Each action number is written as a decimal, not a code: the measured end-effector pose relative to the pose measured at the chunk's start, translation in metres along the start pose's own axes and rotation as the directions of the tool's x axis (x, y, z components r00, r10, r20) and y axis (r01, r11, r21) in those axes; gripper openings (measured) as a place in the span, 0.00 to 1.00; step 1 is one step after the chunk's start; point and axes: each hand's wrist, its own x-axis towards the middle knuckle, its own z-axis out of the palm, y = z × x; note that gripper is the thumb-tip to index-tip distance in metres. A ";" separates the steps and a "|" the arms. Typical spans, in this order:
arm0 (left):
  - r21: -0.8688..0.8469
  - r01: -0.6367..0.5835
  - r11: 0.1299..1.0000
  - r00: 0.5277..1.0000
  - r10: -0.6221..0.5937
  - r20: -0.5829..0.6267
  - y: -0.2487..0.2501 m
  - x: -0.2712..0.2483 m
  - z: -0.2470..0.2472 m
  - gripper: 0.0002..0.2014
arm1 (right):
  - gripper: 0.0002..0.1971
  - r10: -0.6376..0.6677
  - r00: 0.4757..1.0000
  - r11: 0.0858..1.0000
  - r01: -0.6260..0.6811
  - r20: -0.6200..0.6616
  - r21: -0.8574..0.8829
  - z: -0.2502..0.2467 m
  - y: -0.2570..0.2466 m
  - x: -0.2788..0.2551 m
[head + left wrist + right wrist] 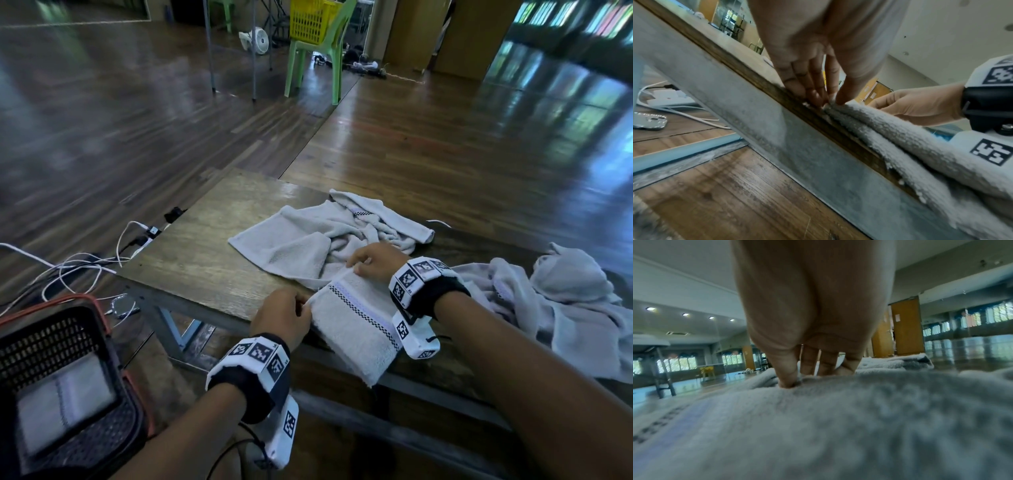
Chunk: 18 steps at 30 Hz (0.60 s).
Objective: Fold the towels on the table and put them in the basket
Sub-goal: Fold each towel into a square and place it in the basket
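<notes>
A folded grey towel (356,325) with a checkered stripe lies at the table's near edge, one end hanging over it. My left hand (301,310) pinches its near-left corner (830,104) between thumb and fingers. My right hand (359,265) pinches the far corner, thumb pushed into the pile (789,382). A crumpled grey towel (318,236) lies just behind it, and another (565,308) is heaped at the right. The black basket (113,363) sits low at the left and holds one folded towel (61,404).
The wooden table (205,246) has a metal frame (777,138) below its edge. Cables and a power strip (144,236) lie on the floor to the left, with a phone (123,305) nearby. A green chair (315,51) carrying a yellow basket stands far back.
</notes>
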 end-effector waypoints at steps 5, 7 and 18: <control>0.054 -0.031 0.998 0.998 0.028 0.052 0.020 0.005 0.003 0.09 | 0.12 0.059 0.997 0.995 -0.055 0.053 -0.083 -0.005 0.021 -0.025; 0.080 -0.075 0.994 0.994 0.068 0.091 0.033 0.009 0.007 0.08 | 0.12 0.095 0.995 0.993 -0.093 0.031 -0.069 -0.005 0.038 -0.040; 0.129 -0.295 0.947 0.936 0.260 0.237 0.080 0.011 0.053 0.11 | 0.11 0.276 0.950 0.960 -0.278 -0.147 0.004 0.018 0.106 -0.115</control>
